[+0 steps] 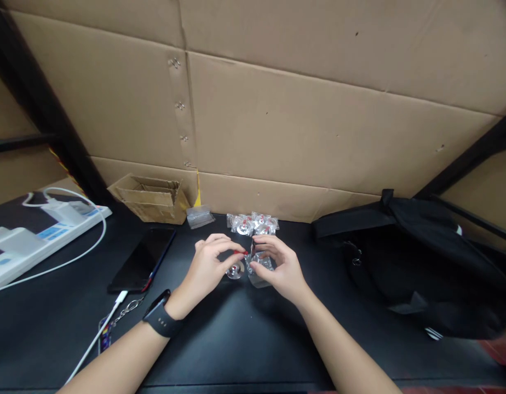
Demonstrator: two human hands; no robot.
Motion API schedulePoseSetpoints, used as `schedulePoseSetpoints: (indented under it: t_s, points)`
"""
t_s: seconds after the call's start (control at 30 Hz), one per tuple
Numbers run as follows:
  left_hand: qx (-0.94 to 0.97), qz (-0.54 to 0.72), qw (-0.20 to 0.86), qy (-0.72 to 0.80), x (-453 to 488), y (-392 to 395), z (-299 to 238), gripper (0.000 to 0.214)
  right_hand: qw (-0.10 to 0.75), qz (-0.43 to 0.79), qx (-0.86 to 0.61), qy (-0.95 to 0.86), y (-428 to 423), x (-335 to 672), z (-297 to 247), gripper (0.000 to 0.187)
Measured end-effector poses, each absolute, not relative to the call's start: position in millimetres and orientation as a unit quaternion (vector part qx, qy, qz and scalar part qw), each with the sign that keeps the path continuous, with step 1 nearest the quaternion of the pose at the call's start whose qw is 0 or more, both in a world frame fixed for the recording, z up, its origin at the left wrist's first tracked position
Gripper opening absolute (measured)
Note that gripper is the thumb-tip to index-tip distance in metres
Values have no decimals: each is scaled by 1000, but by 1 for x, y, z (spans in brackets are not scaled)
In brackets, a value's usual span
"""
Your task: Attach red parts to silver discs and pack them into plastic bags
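Observation:
My left hand [214, 260] is closed in a pinch on a small red piece [241, 253]. Just under its fingertips lies a shiny silver disc [235, 271] on the black table. My right hand [280, 265] grips a thin silver disc [253, 249], seen edge-on, between thumb and fingers. The red piece is close against this disc; whether they are joined I cannot tell. A transparent plastic bag [259, 282] rests below my right fingers, partly covered by them. Several bagged silver discs with red parts [253, 223] lie in a cluster beyond both hands.
An open cardboard box [154, 205] and a flat plastic bag [199, 216] stand near the back wall. To the left are a phone [143, 260], its white cable [95, 339] and a power strip [51, 235]. A black backpack [421, 268] occupies the right side.

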State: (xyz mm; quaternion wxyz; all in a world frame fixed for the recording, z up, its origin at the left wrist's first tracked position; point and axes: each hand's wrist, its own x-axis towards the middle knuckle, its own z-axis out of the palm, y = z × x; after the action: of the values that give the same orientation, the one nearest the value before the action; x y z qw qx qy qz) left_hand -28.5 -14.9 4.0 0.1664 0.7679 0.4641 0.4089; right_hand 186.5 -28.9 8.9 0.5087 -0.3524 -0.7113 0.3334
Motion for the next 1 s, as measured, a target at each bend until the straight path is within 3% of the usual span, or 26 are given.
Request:
schedulePoseSetpoints:
  t_s: [1.0]
  points:
    - [774, 426, 124, 451, -22, -24, 5, 9, 506, 371, -341, -700, -36, 172, 6, 45]
